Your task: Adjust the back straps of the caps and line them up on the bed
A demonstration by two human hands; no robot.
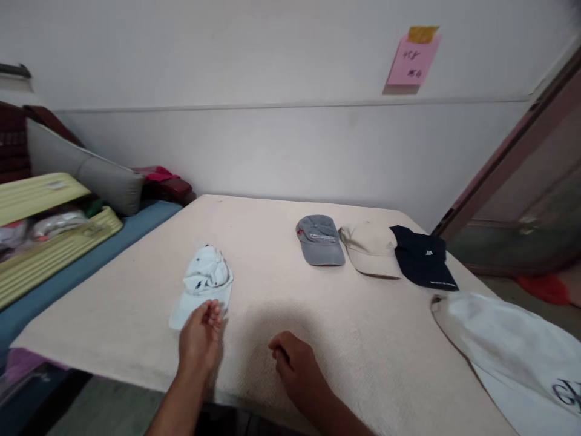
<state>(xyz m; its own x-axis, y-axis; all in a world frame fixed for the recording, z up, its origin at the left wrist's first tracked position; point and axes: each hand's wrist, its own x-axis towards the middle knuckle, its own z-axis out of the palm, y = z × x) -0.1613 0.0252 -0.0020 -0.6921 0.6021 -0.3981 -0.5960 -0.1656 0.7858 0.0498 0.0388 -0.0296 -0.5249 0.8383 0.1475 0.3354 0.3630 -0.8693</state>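
Note:
A pale, almost white baseball cap (206, 275) with a small dark logo lies on the left of the cloth-covered table, its brim toward me. Over the brim's near edge is my left hand (200, 336), its fingers loosely curled together with nothing visible in them; whether it touches the brim I cannot tell. My right hand (295, 366) hovers at the front middle of the table, fingers folded in and no object showing. Farther back on the right, a grey cap (320, 239), a beige cap (370, 248) and a navy cap (422, 257) lie in a row.
A large white cap (512, 351) with dark lettering is at the right front, cut off by the frame. The table (272, 242) meets a white wall carrying a pink note (413, 60). To the left, a grey cushion (91, 166) and yellow ribbed pieces (59, 254) sit on a blue surface.

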